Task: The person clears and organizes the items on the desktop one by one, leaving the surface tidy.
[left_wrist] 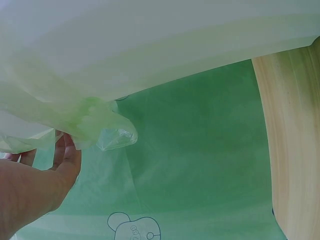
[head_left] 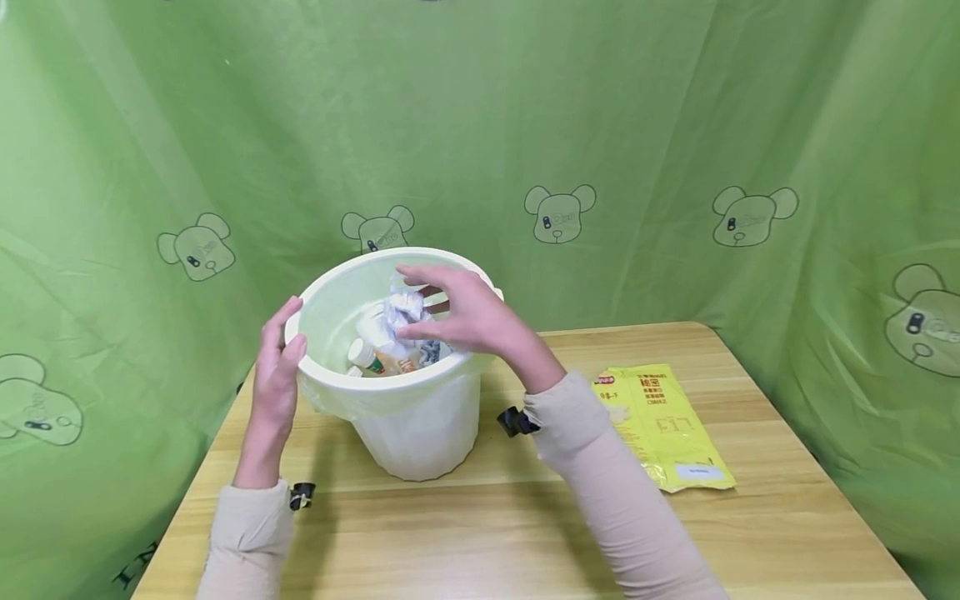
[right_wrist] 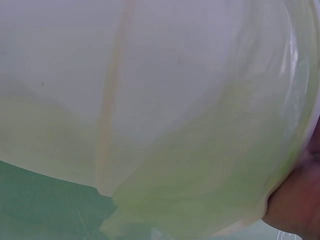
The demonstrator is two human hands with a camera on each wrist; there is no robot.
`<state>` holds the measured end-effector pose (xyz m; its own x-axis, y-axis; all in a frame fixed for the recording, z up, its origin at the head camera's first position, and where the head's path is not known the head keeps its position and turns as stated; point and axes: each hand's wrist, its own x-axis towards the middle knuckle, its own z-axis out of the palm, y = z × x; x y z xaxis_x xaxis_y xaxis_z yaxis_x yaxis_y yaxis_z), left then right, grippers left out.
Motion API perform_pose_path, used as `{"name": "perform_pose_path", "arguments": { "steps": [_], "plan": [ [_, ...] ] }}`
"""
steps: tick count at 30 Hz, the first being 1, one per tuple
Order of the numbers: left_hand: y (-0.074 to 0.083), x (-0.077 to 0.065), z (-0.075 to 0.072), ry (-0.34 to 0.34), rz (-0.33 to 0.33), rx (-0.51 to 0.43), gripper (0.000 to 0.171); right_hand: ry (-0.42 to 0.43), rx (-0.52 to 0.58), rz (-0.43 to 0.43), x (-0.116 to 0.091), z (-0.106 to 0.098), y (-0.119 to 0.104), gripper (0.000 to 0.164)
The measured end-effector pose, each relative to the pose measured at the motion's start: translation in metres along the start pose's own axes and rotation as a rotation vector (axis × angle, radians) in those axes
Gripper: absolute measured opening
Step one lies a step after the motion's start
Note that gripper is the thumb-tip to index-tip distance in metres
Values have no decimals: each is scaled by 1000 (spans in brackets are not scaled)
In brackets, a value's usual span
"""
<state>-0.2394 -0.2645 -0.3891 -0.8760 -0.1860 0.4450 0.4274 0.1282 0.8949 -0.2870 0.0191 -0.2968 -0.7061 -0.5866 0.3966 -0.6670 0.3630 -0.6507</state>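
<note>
A white trash bin (head_left: 420, 425) stands on the table, lined with a thin greenish plastic bag (left_wrist: 117, 132) folded over its rim. My left hand (head_left: 276, 375) grips the bin's left rim, thumb on top and fingers along the outside. Over the bin's right side, my right hand (head_left: 468, 312) reaches in with thumb and index finger spread wide. Between them, in the head view, is a crumpled white wad (head_left: 405, 307), overlapping the thumb tip. Lower in the bin lie a small white-capped bottle (head_left: 362, 353) and crumpled wrappers (head_left: 401, 360).
A flat yellow printed package (head_left: 663, 429) lies on the wooden table (head_left: 420, 542), right of the bin and beyond my right forearm. Behind the table hangs a green curtain (head_left: 465, 125) with bear-head drawings. Black wrist mounts (head_left: 517, 422) sit at both cuffs.
</note>
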Motion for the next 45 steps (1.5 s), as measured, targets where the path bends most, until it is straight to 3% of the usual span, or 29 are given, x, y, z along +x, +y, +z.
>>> {"name": "perform_pose_path", "arguments": {
  "steps": [4, 12, 30, 45],
  "plan": [
    [0, 0, 0, -1, -3, 4, 58, -5, 57, 11, -1, 0, 1, 78],
    [-1, 0, 1, 5, -2, 4, 59, -4, 16, -4, -3, -1, 1, 69],
    [0, 0, 1, 5, 0, 6, 59, 39, 27, -39, -7, -9, 3, 64],
    [1, -1, 1, 3, -4, 22, 58, 158, 29, 11, -33, -43, 21, 60]
  ]
}}
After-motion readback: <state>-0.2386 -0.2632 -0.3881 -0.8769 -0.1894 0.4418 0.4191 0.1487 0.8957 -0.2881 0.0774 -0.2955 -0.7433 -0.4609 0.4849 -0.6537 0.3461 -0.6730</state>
